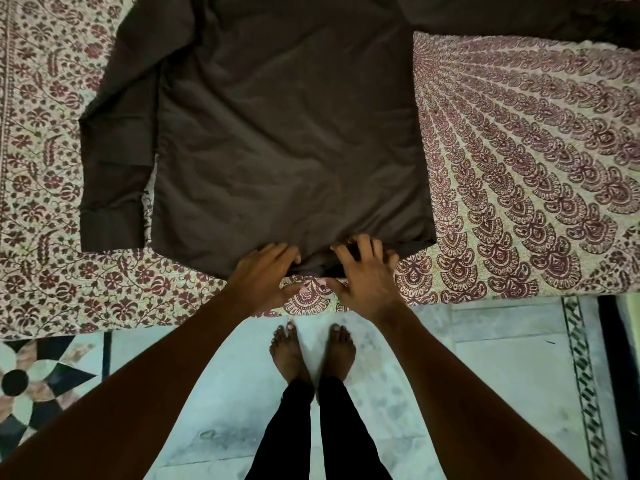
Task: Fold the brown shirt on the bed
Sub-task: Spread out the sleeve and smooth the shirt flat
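Note:
The brown shirt (284, 133) lies spread flat on the bed (519, 168), its hem at the near edge. One sleeve (114, 174) runs down the left side, with its cuff near the hem. The other sleeve (519, 15) stretches away to the upper right. My left hand (263, 271) pinches the middle of the hem, fingers on top and thumb below. My right hand (363, 275) sits just beside it with fingers spread over the hem and thumb tucked under. The fabric bunches between the two hands.
A patterned maroon and cream bedspread (52, 271) covers the bed. I stand barefoot (311, 351) on a pale tiled floor (502, 375) right at the bed's near edge. A dark object (616, 375) stands at the right on the floor.

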